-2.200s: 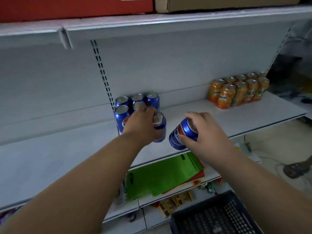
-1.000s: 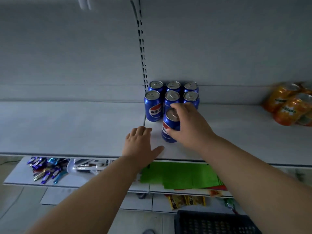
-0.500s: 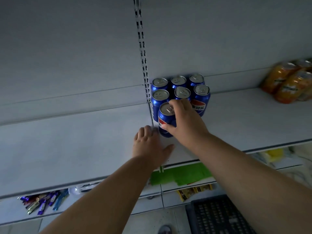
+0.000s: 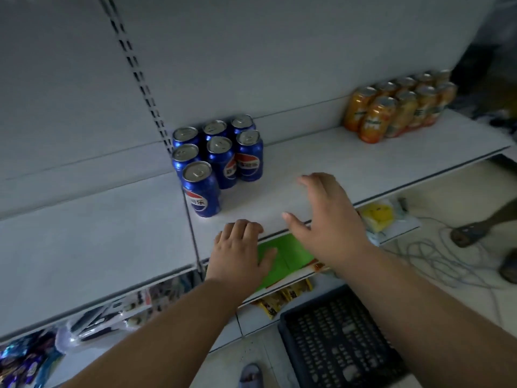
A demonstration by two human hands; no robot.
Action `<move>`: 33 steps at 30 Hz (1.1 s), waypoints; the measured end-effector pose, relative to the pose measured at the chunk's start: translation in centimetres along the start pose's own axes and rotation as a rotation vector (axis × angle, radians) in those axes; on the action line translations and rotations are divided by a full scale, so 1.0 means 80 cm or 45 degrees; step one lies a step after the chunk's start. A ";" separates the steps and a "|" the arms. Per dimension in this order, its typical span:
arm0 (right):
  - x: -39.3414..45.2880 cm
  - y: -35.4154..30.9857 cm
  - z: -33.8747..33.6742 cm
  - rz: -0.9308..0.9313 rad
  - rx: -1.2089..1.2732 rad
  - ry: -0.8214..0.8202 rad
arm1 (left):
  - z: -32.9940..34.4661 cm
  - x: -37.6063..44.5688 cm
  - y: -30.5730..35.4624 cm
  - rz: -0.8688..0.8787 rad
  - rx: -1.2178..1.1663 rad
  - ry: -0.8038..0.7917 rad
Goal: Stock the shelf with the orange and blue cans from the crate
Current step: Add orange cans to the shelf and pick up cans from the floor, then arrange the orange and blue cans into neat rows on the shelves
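Both hands empty: left hand [image 4: 239, 252] rests flat on the white metal shelf [image 4: 349, 161] edge, right hand [image 4: 326, 219] hovers spread-fingered. Seven upright blue cans [image 4: 216, 158] stand far-left of them, orange cans [image 4: 400, 107] far right. The black plastic crate [image 4: 335, 340] lies below, nearer the right hand.

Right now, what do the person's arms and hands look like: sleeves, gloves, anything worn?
Both forearms are bare up to the frame edge, with no sleeve in view. The left hand and right hand are ungloved. No watch, ring, band or marking shows on either.
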State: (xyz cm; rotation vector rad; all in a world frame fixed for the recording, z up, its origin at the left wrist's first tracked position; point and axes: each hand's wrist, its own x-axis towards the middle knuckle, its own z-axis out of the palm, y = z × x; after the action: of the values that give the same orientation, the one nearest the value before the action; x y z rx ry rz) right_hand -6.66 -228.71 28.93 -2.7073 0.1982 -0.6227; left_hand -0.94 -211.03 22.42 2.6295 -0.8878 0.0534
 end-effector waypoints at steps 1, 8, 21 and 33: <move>-0.018 0.020 -0.017 0.044 -0.008 0.013 | 0.008 0.003 0.024 0.045 0.007 -0.019; -0.158 0.183 -0.146 0.317 -0.074 0.127 | 0.098 0.005 0.237 0.244 0.043 -0.104; -0.299 0.463 -0.276 0.570 -0.144 0.062 | 0.268 0.019 0.527 0.385 -0.009 -0.357; -0.307 0.714 -0.155 0.597 -0.088 -0.160 | 0.518 0.103 0.601 0.181 0.004 -0.718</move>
State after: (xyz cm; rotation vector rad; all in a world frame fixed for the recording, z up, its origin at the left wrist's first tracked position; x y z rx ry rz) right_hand -37.33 -280.30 8.49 -2.6115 0.8037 -0.3093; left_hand -26.10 -265.73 0.71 2.6134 -1.2448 -0.6786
